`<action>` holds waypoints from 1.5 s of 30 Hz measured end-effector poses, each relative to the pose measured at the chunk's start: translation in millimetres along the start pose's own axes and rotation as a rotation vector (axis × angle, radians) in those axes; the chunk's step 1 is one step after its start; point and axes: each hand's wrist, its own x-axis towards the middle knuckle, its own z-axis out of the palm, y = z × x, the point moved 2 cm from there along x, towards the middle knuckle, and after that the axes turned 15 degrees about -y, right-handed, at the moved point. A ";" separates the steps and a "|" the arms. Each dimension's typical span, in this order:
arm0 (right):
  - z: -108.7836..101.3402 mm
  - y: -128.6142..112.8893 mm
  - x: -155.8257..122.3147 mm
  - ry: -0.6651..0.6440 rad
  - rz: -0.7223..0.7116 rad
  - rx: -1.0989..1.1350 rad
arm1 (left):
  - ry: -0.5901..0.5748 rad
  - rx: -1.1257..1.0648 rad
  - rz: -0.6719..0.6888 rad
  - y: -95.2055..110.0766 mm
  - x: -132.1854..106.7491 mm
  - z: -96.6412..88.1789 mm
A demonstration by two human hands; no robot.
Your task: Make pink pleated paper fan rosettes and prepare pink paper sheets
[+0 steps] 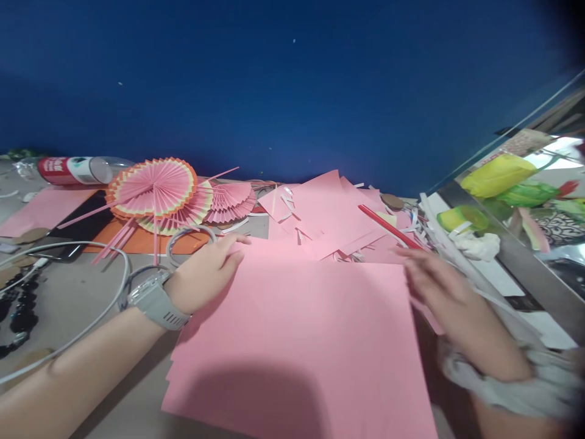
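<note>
A stack of pink paper sheets (311, 329) lies in front of me, its left edges slightly fanned. My left hand (208, 271), with a grey watch (159, 302) on the wrist, is closed at the stack's upper left corner, thumb and fingers gripping the paper. Over the upper right corner is my right hand (443, 299), somewhat blurred, fingers stretched out and holding nothing that I can see. Just beyond its fingertips rests a slim red stick-like thing (388, 225), its lower end partly hidden by the hand. Loose pink sheets and scraps (320, 204) lie behind the stack.
Folded pink paper fans (155, 189) with orange and yellow rims lie at the left, near a plastic bottle (73, 171). A grey cable (109, 305) loops beside my left arm, near black beads (22, 314). Wrappers (498, 174) stand right; a blue wall (292, 91) rises behind.
</note>
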 end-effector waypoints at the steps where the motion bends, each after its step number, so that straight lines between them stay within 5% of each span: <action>1: -8.2 2.2 0.2 -0.007 0.045 0.003 | -0.019 0.001 -0.007 -2.0 -0.4 2.4; 4: -14.1 -10.4 -1.5 -0.058 0.104 -0.051 | -0.044 0.005 -0.036 -5.7 -2.4 7.3; 9: 61.2 -79.5 5.6 -0.636 -0.386 -0.056 | -0.035 -0.001 -0.067 -5.3 -7.2 18.7; 12: 100.0 -95.7 17.9 -0.590 -0.392 0.044 | 0.022 0.002 -0.102 -6.7 -9.3 26.2; 15: 115.5 -92.3 26.1 -0.514 -0.354 0.078 | 0.047 0.009 -0.119 -8.7 -10.1 31.0; 24: 110.0 -81.5 37.1 -0.326 -0.303 0.132 | 0.024 -0.017 -0.110 -8.8 -10.9 29.7; 38: 29.4 -48.4 65.9 0.014 -0.093 -0.269 | 0.134 -0.013 0.023 -4.7 -15.2 28.3; 41: 33.4 -56.9 63.9 -0.039 -0.151 -0.280 | 0.163 -0.037 0.044 -5.2 -17.8 28.4; 45: 60.3 -87.0 47.3 -0.347 -0.476 -0.129 | 0.156 -0.088 0.117 -2.4 -21.3 29.5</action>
